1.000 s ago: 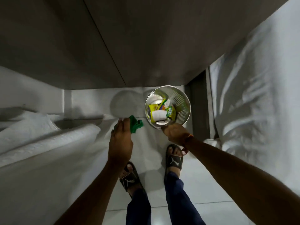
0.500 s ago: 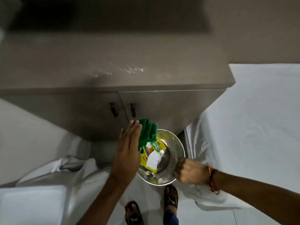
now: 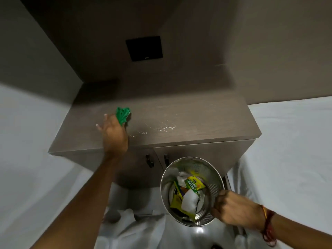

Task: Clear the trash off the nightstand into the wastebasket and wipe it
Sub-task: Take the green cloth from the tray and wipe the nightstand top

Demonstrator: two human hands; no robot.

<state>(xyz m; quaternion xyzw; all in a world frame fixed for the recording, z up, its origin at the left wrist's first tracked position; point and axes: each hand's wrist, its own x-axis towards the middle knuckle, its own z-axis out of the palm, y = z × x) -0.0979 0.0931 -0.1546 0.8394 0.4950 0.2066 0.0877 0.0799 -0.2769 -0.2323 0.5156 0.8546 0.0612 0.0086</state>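
The brown nightstand (image 3: 197, 121) stands between two white beds, its top bare except for a wet, shiny patch (image 3: 158, 127) near the middle. My left hand (image 3: 113, 133) reaches over the front edge and holds a crumpled green cloth (image 3: 122, 114) over the left part of the top. My right hand (image 3: 233, 207) grips the rim of a shiny metal wastebasket (image 3: 167, 200), held below the nightstand's front. Inside it lie yellow-green wrappers (image 3: 195, 183) and white paper (image 3: 189, 199).
Two cabinet doors with dark handles (image 3: 149, 160) face me. A black square plate (image 3: 144, 48) sits on the wall behind. White bedding lies on the left (image 3: 27, 159) and on the right (image 3: 291, 150), with sheets bunched near the floor.
The view has lifted from the floor to the nightstand top. My left hand carried the green cloth up from beside the wastebasket onto the top. My right hand keeps hold of the wastebasket.
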